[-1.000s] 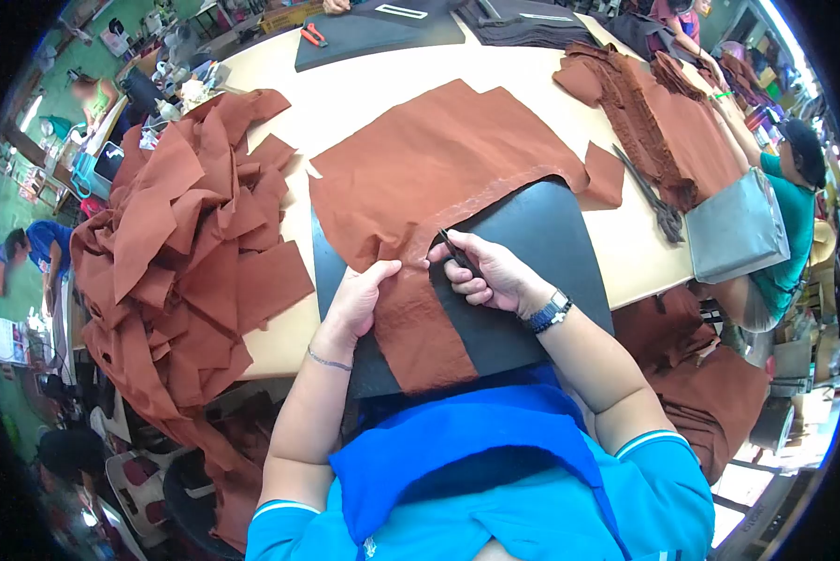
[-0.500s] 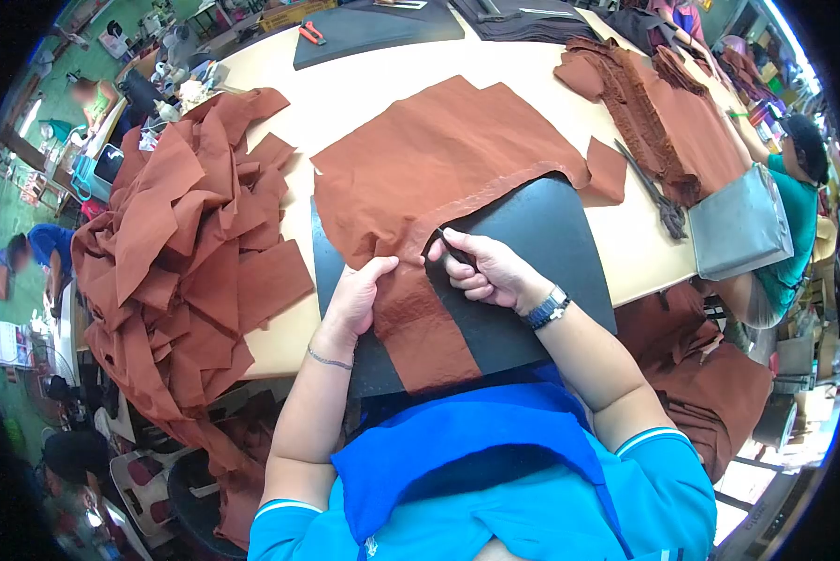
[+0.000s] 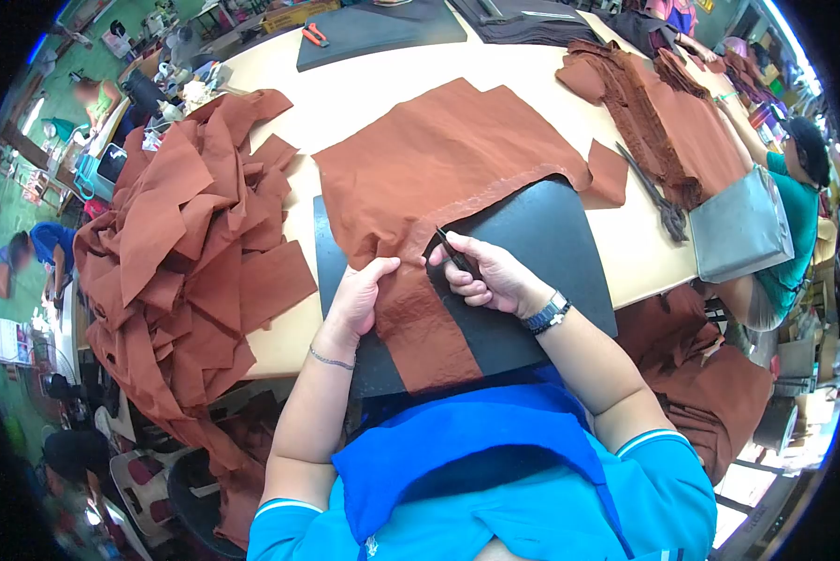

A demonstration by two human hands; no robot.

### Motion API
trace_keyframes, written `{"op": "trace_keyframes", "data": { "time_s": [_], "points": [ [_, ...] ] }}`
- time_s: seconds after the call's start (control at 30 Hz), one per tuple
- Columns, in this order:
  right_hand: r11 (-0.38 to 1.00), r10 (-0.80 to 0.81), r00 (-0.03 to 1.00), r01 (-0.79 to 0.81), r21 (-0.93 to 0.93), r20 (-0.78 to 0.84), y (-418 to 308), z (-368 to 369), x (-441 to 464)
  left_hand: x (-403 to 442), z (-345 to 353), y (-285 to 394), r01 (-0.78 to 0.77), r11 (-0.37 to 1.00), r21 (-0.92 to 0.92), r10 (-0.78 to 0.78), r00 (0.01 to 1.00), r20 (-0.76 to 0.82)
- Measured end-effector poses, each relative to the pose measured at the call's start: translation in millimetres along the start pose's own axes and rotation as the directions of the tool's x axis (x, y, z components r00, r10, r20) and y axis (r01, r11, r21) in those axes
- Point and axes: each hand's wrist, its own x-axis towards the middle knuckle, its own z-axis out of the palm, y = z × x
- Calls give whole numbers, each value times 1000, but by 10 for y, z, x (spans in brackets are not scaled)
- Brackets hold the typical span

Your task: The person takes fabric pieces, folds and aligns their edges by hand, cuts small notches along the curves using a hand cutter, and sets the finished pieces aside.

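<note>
A rust-brown fabric piece (image 3: 448, 140) lies across a black board (image 3: 541, 243), its narrower end hanging toward me. My left hand (image 3: 356, 297) pinches the fabric near its inner corner, thumb on top and fingers underneath. In my right hand (image 3: 490, 271), small dark thread snips (image 3: 459, 257) are gripped, their pointed tip up at the fabric's curved edge. The fingers cover most of the snips, so I cannot tell whether the blades are apart. A pale, wrinkled strip runs along that curved edge.
Heaped brown fabric pieces (image 3: 186, 224) stand at the left. On the right lie long scissors (image 3: 652, 192), gathered brown fabric (image 3: 635, 122) and a grey box (image 3: 742, 224), with a co-worker in green (image 3: 784, 252) beside it. Red-handled pliers (image 3: 315, 35) rest on a far dark board (image 3: 392, 37).
The snips have tilted slightly in my right hand and their pointed tip shows more clearly. My left hand keeps its hold, and the fabric has hardly moved.
</note>
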Motion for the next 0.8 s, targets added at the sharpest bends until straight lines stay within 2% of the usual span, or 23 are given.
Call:
{"op": "trace_keyframes", "data": {
  "time_s": [0.1,0.23,0.33,0.53,0.7,0.8],
  "points": [
    [1000,-15,1000,16,-16,7,15,11,60,7,-7,-31,-6,1000,-7,6,999,-45],
    [999,-34,999,33,-19,-30,33,24,23,32,-115,-59,46,999,26,-46,999,-11],
    [1000,-17,999,18,-24,39,50,-41,-4,28,-120,-44,62,998,28,-62,998,-10],
    [1000,15,1000,-15,16,-9,10,72,-24,47,-163,-63,83,995,55,-79,995,-68],
    [998,-41,999,41,-38,1,47,12,82,34,-105,-65,52,999,9,-51,996,-67],
    [998,-55,998,55,-30,21,75,-41,48,63,-179,-76,101,994,43,-98,994,-55]
  ]
}}
